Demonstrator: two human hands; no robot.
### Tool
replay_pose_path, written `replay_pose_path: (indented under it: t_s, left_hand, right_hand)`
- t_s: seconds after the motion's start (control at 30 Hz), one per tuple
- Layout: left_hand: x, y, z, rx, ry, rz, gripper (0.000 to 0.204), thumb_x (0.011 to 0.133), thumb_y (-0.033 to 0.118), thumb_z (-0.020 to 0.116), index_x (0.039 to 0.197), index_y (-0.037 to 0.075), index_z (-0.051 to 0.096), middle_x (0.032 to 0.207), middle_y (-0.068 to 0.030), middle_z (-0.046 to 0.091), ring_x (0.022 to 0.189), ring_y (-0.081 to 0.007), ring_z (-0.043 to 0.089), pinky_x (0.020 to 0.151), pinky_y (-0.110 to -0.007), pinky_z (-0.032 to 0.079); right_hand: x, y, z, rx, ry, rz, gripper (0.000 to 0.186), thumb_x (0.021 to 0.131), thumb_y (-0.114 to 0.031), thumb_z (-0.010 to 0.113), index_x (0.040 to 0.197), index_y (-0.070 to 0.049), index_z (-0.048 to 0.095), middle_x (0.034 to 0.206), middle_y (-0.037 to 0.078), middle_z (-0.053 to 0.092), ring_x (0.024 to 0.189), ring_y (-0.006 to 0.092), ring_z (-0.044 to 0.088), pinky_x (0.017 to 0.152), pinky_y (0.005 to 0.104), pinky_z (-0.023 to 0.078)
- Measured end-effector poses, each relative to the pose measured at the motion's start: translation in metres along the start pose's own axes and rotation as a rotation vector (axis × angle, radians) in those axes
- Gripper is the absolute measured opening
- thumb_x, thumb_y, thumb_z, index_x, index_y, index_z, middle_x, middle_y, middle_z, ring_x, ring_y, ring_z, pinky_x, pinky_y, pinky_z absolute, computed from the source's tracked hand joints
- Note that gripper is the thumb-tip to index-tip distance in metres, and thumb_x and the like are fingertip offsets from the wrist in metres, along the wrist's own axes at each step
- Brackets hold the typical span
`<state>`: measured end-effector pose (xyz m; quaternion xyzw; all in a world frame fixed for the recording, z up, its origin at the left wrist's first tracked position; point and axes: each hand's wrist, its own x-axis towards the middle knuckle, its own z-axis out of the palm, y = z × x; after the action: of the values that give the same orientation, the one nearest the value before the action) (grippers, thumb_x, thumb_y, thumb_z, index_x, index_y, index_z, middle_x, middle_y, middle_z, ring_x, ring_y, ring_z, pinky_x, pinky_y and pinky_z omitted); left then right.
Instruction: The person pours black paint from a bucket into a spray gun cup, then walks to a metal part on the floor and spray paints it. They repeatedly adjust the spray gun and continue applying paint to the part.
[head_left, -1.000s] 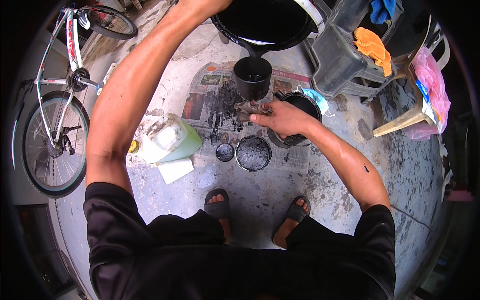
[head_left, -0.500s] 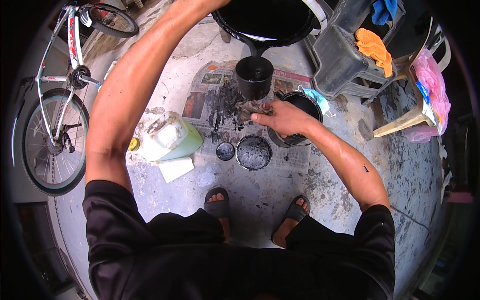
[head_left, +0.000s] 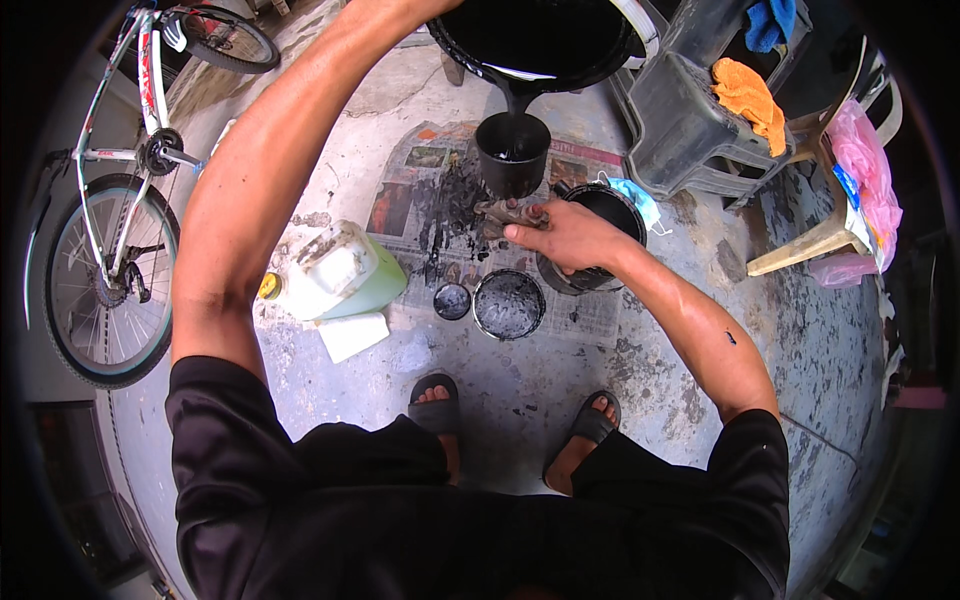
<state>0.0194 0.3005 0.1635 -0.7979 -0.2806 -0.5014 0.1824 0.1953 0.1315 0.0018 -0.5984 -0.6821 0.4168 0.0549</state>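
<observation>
At the top edge, my left hand (head_left: 425,10) is beside a large tilted black bucket (head_left: 530,30); its fingers are cut off or hidden. Thick black liquid runs from the bucket into a black cylindrical cup (head_left: 510,165). My right hand (head_left: 560,235) grips a stained brownish rag (head_left: 498,220) below the cup, beside a dark open pot (head_left: 610,215). Stained newspaper (head_left: 400,190) underneath bears a round paint-smeared lid (head_left: 508,305) and a smaller one (head_left: 451,301).
A jug of pale green liquid (head_left: 365,270) and white paper (head_left: 355,335) lie left. Rightward are a blue mask (head_left: 635,200), grey stool (head_left: 680,140), orange cloth (head_left: 745,100) and chair (head_left: 800,255) with a pink bag (head_left: 860,155). A bicycle (head_left: 150,150) stands far left.
The bucket and cup appear very slightly farther right in the picture. The black liquid keeps running, and my arms hold almost the same position.
</observation>
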Motion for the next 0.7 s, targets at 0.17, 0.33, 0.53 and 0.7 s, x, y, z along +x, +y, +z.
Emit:
replay_pose_path:
  t_s: [0.17, 0.33, 0.53, 0.7]
  left_hand:
    - [0.0019, 0.0043, -0.0026, -0.063, -0.098, -0.161, 0.040, 0.084, 0.001, 0.055, 0.123, 0.000, 0.065, 0.117, -0.0237, 0.068, 0.102, -0.0350, 0.068, 0.093, -0.041, 0.053]
    - [0.0025, 0.0038, -0.0045, -0.026, -0.078, -0.104, 0.040, 0.084, 0.002, 0.055, 0.123, 0.000, 0.065, 0.117, -0.0235, 0.068, 0.103, -0.0359, 0.068, 0.094, -0.042, 0.053]
    - [0.0002, 0.0026, -0.0024, -0.011, -0.017, -0.057, 0.039, 0.083, 0.002, 0.055, 0.121, 0.000, 0.066, 0.116, -0.0232, 0.068, 0.105, -0.0371, 0.066, 0.095, -0.042, 0.052]
    - [0.0057, 0.0033, -0.0058, -0.008, -0.051, -0.099, 0.039, 0.084, 0.002, 0.055, 0.121, 0.001, 0.066, 0.116, -0.0231, 0.068, 0.105, -0.0371, 0.067, 0.096, -0.042, 0.052]
  right_hand:
    - [0.0002, 0.0003, -0.0002, 0.013, -0.007, 0.009, 0.058, 0.095, -0.053, 0.058, 0.092, 0.004, 0.070, 0.055, 0.011, 0.060, 0.052, 0.0209, 0.063, 0.057, 0.0380, 0.051]
    - [0.0008, 0.0004, 0.0006, 0.003, -0.004, 0.005, 0.058, 0.094, -0.053, 0.059, 0.091, 0.004, 0.069, 0.054, 0.011, 0.059, 0.052, 0.0211, 0.064, 0.058, 0.0383, 0.051]
    - [0.0018, 0.0021, 0.0026, -0.003, -0.002, 0.005, 0.059, 0.094, -0.054, 0.059, 0.091, 0.004, 0.069, 0.055, 0.012, 0.060, 0.055, 0.0223, 0.065, 0.059, 0.0390, 0.051]
    - [0.0037, 0.0032, 0.0044, 0.001, 0.008, 0.008, 0.061, 0.094, -0.054, 0.059, 0.094, 0.005, 0.069, 0.056, 0.012, 0.061, 0.056, 0.0229, 0.066, 0.060, 0.0389, 0.052]
